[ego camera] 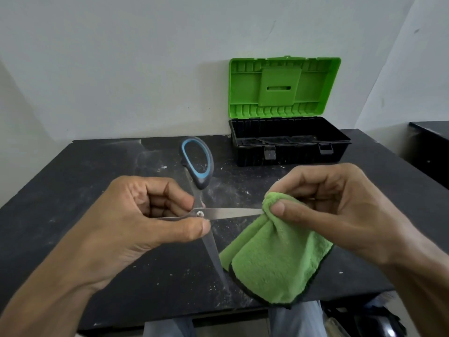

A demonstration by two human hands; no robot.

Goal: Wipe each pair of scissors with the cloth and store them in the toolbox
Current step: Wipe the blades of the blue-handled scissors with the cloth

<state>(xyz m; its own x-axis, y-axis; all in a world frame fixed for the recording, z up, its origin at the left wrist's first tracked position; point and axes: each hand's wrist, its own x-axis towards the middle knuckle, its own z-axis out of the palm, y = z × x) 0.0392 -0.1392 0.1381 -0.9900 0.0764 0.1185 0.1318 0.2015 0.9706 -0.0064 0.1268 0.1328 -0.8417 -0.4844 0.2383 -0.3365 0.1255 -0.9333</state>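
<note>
Your left hand (155, 215) pinches the opened scissors (206, 210) at the pivot; your right hand (323, 205) pinches the green cloth (274, 261) around one blade's tip. Beyond your right hand, the toolbox (289, 142) sits open on the worktop (85, 190).

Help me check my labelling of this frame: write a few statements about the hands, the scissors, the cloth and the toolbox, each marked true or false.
1. The left hand holds the scissors near the pivot. True.
2. The scissors' blades are closed together. False: they are spread wide apart.
3. The right hand pinches the green cloth around one blade's tip. True.
4. The toolbox is shut. False: its green lid stands open.
</note>
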